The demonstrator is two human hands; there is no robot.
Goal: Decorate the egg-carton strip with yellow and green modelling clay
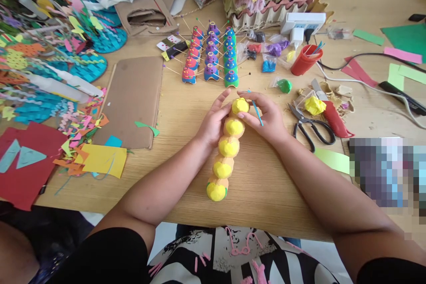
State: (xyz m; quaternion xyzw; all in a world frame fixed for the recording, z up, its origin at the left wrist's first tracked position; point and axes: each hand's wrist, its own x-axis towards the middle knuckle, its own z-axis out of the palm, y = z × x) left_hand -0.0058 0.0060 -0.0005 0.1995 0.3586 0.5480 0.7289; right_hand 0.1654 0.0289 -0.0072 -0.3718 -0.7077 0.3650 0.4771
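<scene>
A tan five-bump strip with yellow clay caps (228, 147) runs bodyward from the left hand (214, 120) and right hand (267, 115), clasped on its far end, the right holding a thin blue stick (255, 108). Beyond sit three painted bumpy strips (211, 58).

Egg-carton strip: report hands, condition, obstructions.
Left hand against egg-carton strip, far end. Right hand pinching there, blue stick held. Five yellow-topped bumps. Scissors to the right, not touching.

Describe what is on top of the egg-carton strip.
The egg-carton strip carries five yellow clay-like caps, one per bump. The surface beneath each cap is covered; the left hand and right hand hide parts of the far end.
</scene>
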